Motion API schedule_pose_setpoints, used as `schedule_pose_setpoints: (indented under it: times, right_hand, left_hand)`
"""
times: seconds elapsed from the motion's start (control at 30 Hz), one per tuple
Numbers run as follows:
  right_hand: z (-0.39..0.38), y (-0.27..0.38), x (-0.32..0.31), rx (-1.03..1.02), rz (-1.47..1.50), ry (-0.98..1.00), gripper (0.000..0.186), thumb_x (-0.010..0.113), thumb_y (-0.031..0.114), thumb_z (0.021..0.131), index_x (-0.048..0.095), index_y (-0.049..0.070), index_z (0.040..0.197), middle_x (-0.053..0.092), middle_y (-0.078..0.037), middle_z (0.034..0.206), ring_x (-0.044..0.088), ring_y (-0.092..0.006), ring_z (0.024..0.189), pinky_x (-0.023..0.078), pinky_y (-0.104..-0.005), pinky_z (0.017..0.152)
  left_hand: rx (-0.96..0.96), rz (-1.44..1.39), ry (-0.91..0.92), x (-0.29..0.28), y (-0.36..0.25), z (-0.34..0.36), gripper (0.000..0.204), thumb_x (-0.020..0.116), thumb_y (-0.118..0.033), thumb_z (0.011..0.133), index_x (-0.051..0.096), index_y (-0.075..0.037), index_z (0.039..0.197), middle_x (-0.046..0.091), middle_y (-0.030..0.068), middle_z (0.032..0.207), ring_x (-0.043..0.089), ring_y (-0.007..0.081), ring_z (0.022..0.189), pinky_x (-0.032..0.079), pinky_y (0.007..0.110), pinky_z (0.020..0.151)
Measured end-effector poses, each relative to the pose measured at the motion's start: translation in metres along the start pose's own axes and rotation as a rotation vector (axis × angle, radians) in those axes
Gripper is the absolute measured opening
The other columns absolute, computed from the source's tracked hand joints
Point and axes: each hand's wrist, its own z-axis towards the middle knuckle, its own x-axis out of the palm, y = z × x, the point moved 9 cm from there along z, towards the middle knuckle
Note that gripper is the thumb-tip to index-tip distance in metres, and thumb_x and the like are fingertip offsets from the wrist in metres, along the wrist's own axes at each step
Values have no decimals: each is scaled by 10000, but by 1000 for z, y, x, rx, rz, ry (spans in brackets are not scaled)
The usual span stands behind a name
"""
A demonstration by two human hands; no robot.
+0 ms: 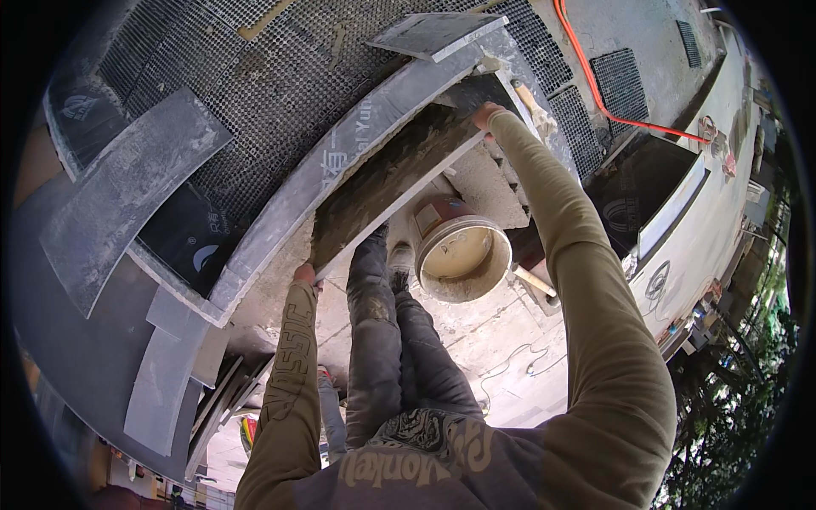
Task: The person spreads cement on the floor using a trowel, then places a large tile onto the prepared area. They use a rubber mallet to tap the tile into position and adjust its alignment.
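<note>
Between my hands is a long stone slab (387, 191), its broad face dark and its long near edge pale. It lies tilted beside a curved grey stone piece (280, 174). My left hand (306, 274) is closed on the slab's near left corner, fingers partly hidden. At the far right end my right hand (487, 116) grips the slab's edge. Below the slab, by my feet, stands a round bucket (463, 285) with beige paste inside. A wooden-handled tool (531, 102) lies just beyond my right hand.
Another wooden handle (535, 280) lies right of the bucket. A loose curved slab (127, 200) rests at left, a flat piece (438, 36) at the top. Black studded mats (272, 85) cover the far surface. An orange hose (586, 72) runs along the right. A dark open box (637, 191) stands at right.
</note>
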Motion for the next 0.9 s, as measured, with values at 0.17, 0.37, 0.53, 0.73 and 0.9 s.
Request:
schedule_pose_setpoints:
  times: [0.17,0.37,0.53,0.73,0.9]
  right_hand:
    - [-2,-36,17,115,346,-104,380,820,220,756,745,-12,1047,756,-178,1076,724,-351,1000,593,-371,884]
    - [-58,-24,19,145,801,-203,501,791,274,824,662,-12,1214,753,-148,1023,746,-309,918,610,-386,808]
    - [-143,-3,20,316,1380,-434,670,803,297,868,555,-23,1402,747,-140,982,749,-198,728,612,-324,702]
    - [-144,-5,54,135,1674,-749,864,840,399,803,482,59,1512,747,-185,1044,771,-236,813,618,-345,712]
    - [-140,41,64,70,1813,-656,802,834,345,774,542,-52,1407,712,-262,1134,758,-315,917,651,-382,678]
  left_hand:
    - [-36,-40,-17,23,-5,-14,379,402,-407,1021,628,-105,1055,565,104,698,516,223,467,396,426,379]
    - [-163,-252,-2,10,-7,-42,603,694,-646,896,630,-83,1102,610,107,762,554,214,499,448,361,412]
    - [177,-79,-19,24,-35,-88,787,790,-637,823,601,59,1138,622,155,808,643,254,691,556,368,567]
    - [61,-384,68,13,-18,-53,549,626,-520,978,615,9,1127,641,119,841,618,220,695,513,353,554]
    - [-294,-336,276,6,-1,-39,407,400,-370,1039,651,-50,1047,624,83,788,578,195,589,478,350,508]
